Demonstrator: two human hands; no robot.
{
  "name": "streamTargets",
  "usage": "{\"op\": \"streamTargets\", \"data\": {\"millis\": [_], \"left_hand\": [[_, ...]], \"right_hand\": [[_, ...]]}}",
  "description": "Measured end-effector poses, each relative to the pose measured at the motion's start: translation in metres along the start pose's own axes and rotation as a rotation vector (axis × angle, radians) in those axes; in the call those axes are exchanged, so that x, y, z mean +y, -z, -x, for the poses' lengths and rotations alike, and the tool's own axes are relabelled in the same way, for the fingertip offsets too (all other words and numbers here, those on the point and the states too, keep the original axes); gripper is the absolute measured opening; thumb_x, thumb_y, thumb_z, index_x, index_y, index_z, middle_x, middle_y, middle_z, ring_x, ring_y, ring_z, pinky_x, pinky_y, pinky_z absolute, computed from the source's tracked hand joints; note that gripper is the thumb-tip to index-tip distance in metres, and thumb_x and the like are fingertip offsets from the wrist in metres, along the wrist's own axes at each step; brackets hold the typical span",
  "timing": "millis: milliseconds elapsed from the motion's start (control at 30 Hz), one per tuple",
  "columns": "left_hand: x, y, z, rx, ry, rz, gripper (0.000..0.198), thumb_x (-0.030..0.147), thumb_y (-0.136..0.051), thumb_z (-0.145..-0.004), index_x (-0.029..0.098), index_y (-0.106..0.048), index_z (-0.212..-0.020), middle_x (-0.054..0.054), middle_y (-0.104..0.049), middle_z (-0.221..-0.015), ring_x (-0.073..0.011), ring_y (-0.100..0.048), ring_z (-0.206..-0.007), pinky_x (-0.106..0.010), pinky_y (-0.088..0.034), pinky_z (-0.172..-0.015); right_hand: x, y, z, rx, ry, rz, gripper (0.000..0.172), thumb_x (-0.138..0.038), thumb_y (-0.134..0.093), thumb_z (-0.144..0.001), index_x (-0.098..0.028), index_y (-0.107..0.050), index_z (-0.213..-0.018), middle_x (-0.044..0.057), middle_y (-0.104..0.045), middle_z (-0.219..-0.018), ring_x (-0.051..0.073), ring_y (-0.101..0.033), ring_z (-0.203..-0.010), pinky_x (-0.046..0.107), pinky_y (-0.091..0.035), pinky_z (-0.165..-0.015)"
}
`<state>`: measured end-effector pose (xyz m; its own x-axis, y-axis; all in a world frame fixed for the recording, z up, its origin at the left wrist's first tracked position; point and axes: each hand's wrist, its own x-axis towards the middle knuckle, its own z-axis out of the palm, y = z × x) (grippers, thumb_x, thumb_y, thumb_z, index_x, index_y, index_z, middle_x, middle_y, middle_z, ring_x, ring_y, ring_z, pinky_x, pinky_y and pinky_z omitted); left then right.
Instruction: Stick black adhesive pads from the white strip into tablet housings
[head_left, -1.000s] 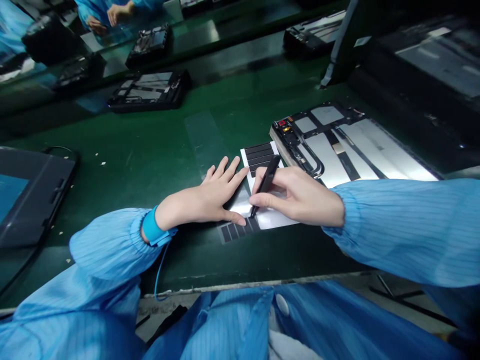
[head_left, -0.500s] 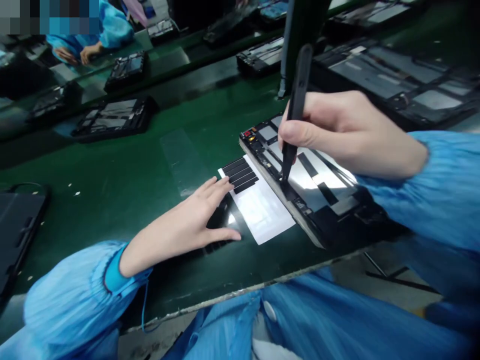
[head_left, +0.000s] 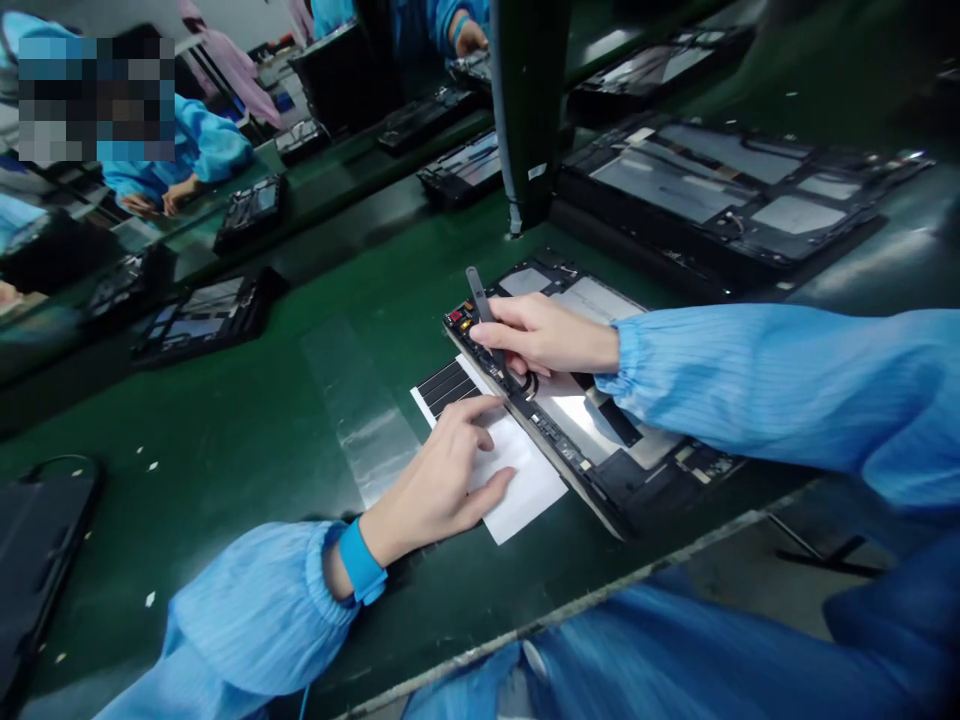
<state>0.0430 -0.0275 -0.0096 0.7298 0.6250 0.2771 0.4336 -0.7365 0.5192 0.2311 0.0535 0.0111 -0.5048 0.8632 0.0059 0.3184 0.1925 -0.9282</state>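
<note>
My right hand (head_left: 544,335) is closed around black tweezers (head_left: 478,290), their tips pointing down at the near-left edge of an opened tablet (head_left: 652,490). A short dark cable curves beside the tips. My left hand (head_left: 442,470) lies over a white sheet (head_left: 525,490) with its fingers apart; its index fingertip reaches the tablet's edge. Black strips (head_left: 442,385) sit on the far end of that sheet, which is partly tucked against the tablet. Whether the left fingertip presses on the tablet I cannot tell.
A clear plastic film (head_left: 367,440) lies left of the sheet. Larger opened devices (head_left: 720,200) are stacked at the back right, near a dark post (head_left: 529,120). Another opened device (head_left: 195,315) rests at the back left, a dark panel (head_left: 37,540) at far left. Co-workers sit beyond.
My right hand with the tweezers has moved up along the tablet's edge, away from me. My left hand has slid right over the sheet to the tablet. The view has shifted.
</note>
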Motion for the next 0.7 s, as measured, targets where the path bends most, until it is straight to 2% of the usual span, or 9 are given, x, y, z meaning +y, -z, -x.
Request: {"op": "streamTargets", "data": {"millis": [167,400,600,700], "left_hand": [[0.0015,0.0012,-0.0015,-0.005,-0.038,-0.026,0.02,0.016,-0.052,-0.082,0.02,-0.033,-0.09,-0.014,-0.045,-0.122,-0.0221,-0.043,-0.112,-0.042,-0.044,-0.087],[0.0012,0.001,-0.0034,-0.093,-0.08,-0.065,0.02,0.012,-0.051,-0.082,0.019,-0.033,-0.087,-0.013,-0.043,-0.131,-0.0199,-0.042,-0.112,-0.038,-0.042,-0.091],[0.007,0.0008,-0.004,-0.12,-0.067,-0.177,0.013,0.014,-0.046,-0.083,0.019,-0.034,-0.084,-0.014,-0.044,-0.131,-0.0216,-0.047,-0.104,-0.04,-0.045,-0.084],[0.0065,0.0,-0.0064,-0.107,-0.042,-0.251,0.012,0.019,-0.046,-0.084,0.019,-0.034,-0.085,-0.017,-0.039,-0.134,-0.0248,-0.046,-0.107,-0.043,-0.045,-0.084]], "right_hand": [[-0.0012,0.0011,-0.0002,0.011,-0.021,0.01,0.023,-0.037,-0.049,-0.086,-0.016,-0.047,-0.077,-0.007,-0.049,-0.043,0.004,-0.04,-0.028,0.016,-0.027,-0.029],[-0.0016,0.0008,-0.0009,0.017,-0.039,0.046,0.022,-0.037,-0.046,-0.087,-0.016,-0.048,-0.08,-0.007,-0.049,-0.043,0.005,-0.039,-0.027,0.018,-0.025,-0.031],[-0.0034,-0.0005,-0.0008,0.073,0.072,0.215,0.021,-0.031,-0.047,-0.087,-0.015,-0.049,-0.074,-0.006,-0.046,-0.043,0.005,-0.043,-0.036,0.018,-0.029,-0.04],[-0.0036,-0.0014,-0.0006,0.097,0.063,0.203,0.019,-0.031,-0.047,-0.087,-0.015,-0.05,-0.078,-0.006,-0.046,-0.043,0.005,-0.043,-0.035,0.018,-0.029,-0.038]]}}
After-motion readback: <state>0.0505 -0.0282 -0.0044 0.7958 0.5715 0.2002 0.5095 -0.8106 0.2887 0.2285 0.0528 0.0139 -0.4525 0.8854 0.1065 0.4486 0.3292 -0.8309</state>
